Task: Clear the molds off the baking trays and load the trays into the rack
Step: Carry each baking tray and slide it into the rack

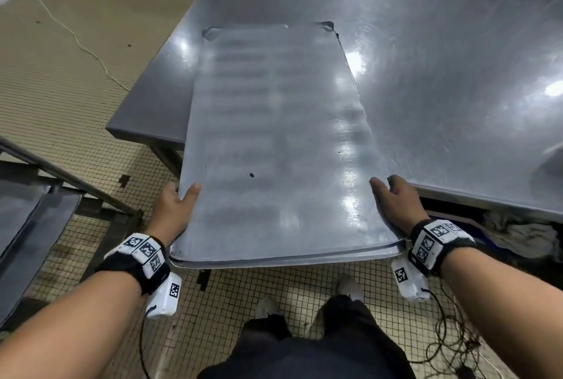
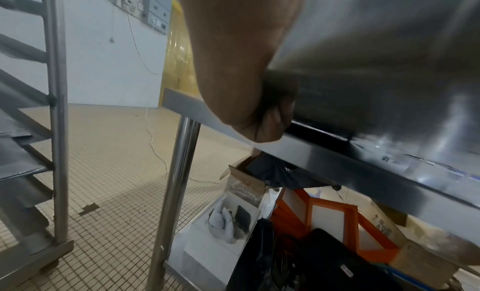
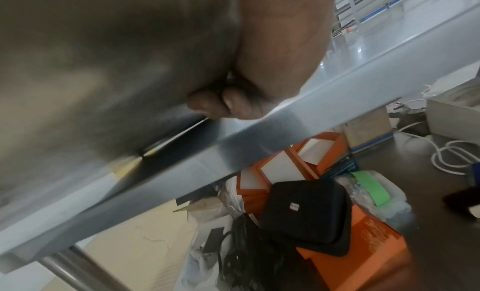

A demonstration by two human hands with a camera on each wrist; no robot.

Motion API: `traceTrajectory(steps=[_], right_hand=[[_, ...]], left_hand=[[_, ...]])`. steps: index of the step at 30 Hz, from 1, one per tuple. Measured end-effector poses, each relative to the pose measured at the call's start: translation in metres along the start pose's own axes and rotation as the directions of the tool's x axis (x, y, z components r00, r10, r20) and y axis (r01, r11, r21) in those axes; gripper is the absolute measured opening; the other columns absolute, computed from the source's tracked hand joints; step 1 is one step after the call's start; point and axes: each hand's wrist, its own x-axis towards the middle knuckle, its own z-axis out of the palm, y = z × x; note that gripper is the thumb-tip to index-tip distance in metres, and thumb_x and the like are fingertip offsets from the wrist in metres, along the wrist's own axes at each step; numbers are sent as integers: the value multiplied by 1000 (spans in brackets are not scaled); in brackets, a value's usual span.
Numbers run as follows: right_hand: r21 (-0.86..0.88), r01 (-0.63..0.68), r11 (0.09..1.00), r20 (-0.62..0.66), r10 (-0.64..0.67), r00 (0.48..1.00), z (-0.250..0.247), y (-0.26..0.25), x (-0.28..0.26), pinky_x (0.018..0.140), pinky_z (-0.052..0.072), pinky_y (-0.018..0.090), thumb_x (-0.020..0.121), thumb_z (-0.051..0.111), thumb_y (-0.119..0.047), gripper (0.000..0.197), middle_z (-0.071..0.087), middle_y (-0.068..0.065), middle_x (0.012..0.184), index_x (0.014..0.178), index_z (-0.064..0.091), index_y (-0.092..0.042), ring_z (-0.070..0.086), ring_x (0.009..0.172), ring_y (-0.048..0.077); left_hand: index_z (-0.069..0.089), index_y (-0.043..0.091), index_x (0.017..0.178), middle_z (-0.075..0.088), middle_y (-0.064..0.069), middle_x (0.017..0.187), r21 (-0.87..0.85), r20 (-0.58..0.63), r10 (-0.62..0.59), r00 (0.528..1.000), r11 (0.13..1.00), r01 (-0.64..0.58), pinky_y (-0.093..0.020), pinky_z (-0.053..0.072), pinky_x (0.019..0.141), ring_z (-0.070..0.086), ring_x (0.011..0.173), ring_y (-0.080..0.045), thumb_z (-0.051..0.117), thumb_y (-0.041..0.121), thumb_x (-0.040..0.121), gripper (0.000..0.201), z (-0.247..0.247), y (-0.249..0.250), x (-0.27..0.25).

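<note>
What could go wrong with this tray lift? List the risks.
1. The baking tray hangs well off the table, held only at its near corners by the left hand and right hand; its far end could tip or drop.
2. Swinging it toward the rack could clip the upright.

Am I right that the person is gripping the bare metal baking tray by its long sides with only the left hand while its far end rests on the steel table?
Not quite: both hands grip it. In the head view the left hand and the right hand each hold a long side of the bare metal baking tray, whose far end rests on the steel table.
</note>
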Motion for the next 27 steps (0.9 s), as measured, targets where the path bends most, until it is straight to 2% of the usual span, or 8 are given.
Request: traceTrajectory(steps=[4, 9, 14, 18, 21, 23, 25, 27], right_hand=[[73, 77, 994, -47, -73, 996, -18, -9, 24, 55, 43, 35, 90, 57, -58, 51, 56, 5, 60, 77, 56, -9, 49, 54, 25], [140, 185, 973, 23, -190, 981, -45, -22, 54, 50, 38, 30, 90, 61, -54, 49, 50, -1, 50, 71, 56, -9, 43, 45, 18], [204, 302, 931, 153, -335, 930, -67, -49, 82, 51, 37, 31, 92, 62, -50, 45, 50, -3, 47, 72, 56, -10, 43, 43, 17], [308, 379, 873, 250, -459, 853, -77, -85, 92, 55, 45, 33, 92, 66, -45, 22, 67, 11, 62, 94, 55, -26, 57, 51, 21], [419, 372, 829, 317, -517, 795, -78, -115, 93, 49, 45, 28, 92, 70, -38, 31, 64, 8, 60, 111, 56, -18, 56, 50, 18], [471, 357, 807, 367, -547, 752, -73, -133, 91, 45, 46, 22, 90, 73, -35, 39, 66, 11, 67, 115, 56, -11, 56, 50, 16], [522, 367, 770, 403, -602, 690, -69, -152, 81, 47, 48, 22, 83, 78, -41, 53, 71, 15, 76, 117, 58, -7, 61, 53, 16], [537, 400, 743, 425, -647, 632, -67, -173, 65, 44, 46, 16, 85, 78, -35, 46, 71, 15, 77, 113, 58, -3, 61, 47, 6]], left_hand=[[60, 16, 101, 72, -4, 98, -79, -45, -2, 999, 997, -2, -47, 58, 82, 71, 89, -27, 68, 52, 89, 38, -3, 17, -7], [62, 16, 103, 75, -5, 101, -176, -96, -43, 994, 984, 25, -53, 60, 82, 74, 89, -25, 71, 52, 87, 40, -2, 29, -35], [65, 14, 101, 75, -3, 99, -177, -264, -76, 962, 984, 29, -49, 57, 88, 72, 92, -25, 70, 51, 88, 39, -1, 52, -84], [63, 16, 93, 73, -2, 94, -178, -447, -108, 888, 983, 30, -42, 57, 81, 70, 87, -22, 71, 57, 83, 43, -5, 61, -128], [60, 12, 102, 73, -3, 97, -219, -556, -135, 820, 976, 11, -36, 57, 73, 69, 84, -19, 76, 56, 78, 53, -14, 66, -164], [59, 14, 103, 74, -4, 99, -276, -629, -179, 757, 961, -1, -44, 59, 80, 71, 89, -22, 77, 64, 68, 63, -22, 66, -188], [58, 14, 103, 73, -4, 99, -259, -685, -191, 703, 966, 10, -45, 59, 82, 71, 90, -23, 79, 54, 77, 52, -31, 65, -214], [57, 14, 103, 72, -5, 100, -273, -737, -220, 639, 962, 17, -47, 59, 82, 71, 90, -25, 78, 44, 84, 42, -38, 63, -239]])
